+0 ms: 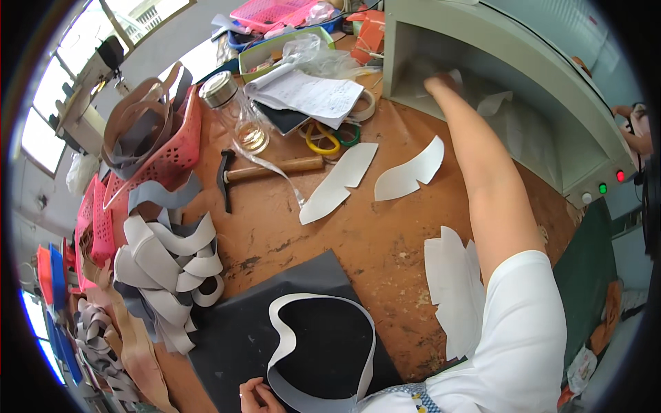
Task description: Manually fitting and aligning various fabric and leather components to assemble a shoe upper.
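Observation:
My right arm reaches into the open-fronted grey cabinet [475, 14]. My right hand [441, 84] is blurred inside it, close to a small white piece [456, 77]; its grip is unclear. Another cut white piece [494, 103] lies further right in the cabinet. At the lower edge my left hand [257, 397], partly cut off, has curled fingers beside a white band [281, 337] bent into a loop. What those fingers hold, if anything, is hidden. The band stands on a black mat [241, 323]. Two notched white pieces [339, 184] [411, 171] lie mid-table.
Left of the mat are heaped grey-white strips [162, 265] and a pink basket [182, 148]. A hammer [275, 169], glass bottle [237, 113], yellow-handled scissors [321, 141] and notepad [310, 93] lie behind. Overlapping white pieces [454, 296] rest near my right sleeve.

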